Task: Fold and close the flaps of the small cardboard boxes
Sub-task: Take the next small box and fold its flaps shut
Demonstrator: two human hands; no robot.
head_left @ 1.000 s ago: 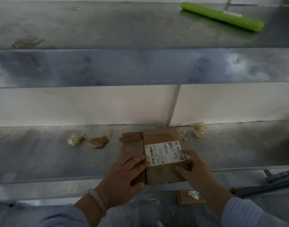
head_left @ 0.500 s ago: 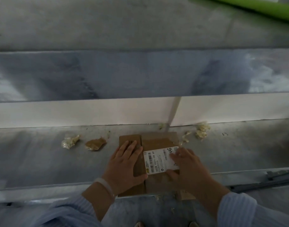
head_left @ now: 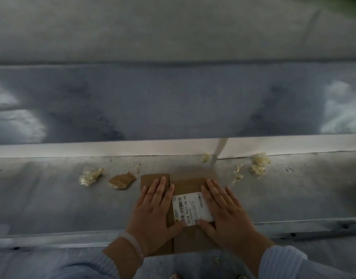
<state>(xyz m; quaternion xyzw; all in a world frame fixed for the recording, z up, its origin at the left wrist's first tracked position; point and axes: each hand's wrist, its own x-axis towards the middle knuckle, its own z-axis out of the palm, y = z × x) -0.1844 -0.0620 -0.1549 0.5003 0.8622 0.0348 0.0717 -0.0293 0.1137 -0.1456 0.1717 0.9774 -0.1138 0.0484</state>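
Item: cardboard box. I see it on the metal ledge beneath my left hand and right hand, both pressing flat-fingered. White label between the hands. Crumpled scraps beyond, either side.

Your left hand, right hand and the box hog the middle of the metal shelf's front edge. Near the back edge, crumpled plastic and a brown scrap sit left of the box, more crumpled bits right. Bare metal runs toward both ends. The upper shelf caps the back.
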